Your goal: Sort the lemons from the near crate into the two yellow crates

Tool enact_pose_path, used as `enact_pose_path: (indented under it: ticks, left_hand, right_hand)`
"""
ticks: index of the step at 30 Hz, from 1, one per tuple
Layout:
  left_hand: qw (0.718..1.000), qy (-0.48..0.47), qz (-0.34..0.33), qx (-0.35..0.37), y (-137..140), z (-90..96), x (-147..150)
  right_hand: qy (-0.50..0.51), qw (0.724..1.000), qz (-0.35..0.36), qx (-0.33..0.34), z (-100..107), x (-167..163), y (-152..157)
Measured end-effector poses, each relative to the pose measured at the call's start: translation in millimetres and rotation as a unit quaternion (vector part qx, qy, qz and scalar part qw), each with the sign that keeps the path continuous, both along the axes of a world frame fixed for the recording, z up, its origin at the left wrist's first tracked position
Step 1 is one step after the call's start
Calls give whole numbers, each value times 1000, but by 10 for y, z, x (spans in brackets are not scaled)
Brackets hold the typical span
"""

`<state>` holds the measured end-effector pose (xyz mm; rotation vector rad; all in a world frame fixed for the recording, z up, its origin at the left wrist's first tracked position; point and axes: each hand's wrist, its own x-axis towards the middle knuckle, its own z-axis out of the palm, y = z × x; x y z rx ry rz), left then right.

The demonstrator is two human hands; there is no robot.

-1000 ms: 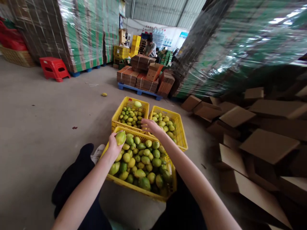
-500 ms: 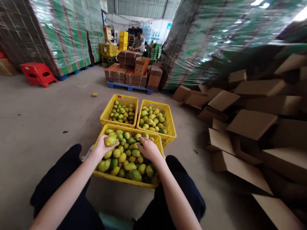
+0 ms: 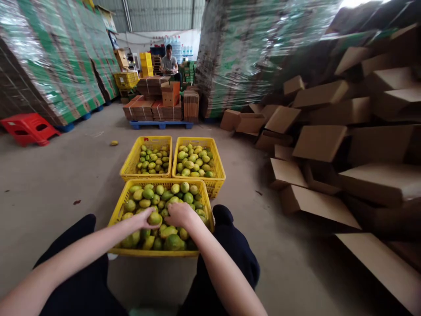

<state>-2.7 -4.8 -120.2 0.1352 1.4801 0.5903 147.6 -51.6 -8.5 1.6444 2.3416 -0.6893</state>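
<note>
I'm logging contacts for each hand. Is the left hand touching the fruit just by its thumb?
Touching. The head view shows the left hand cradling the fruit, with no gap where skin meets rind.

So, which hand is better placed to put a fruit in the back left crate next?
Probably the left hand: it holds a fruit and looks nearer the back left crate. The right hand is down at the front crate, its grip hidden.
</note>
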Motion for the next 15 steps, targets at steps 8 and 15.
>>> enact_pose_path:
  ticks: [8,15]
  left_hand:
    - [960,1,-29,278,1343,1381,807]
    - [967,49,-132,213,502,548,214]
  right_hand:
    - [3,999,-12,-29,-6,98,-37]
    - [-17,999,-24,-24,-31,224,-45]
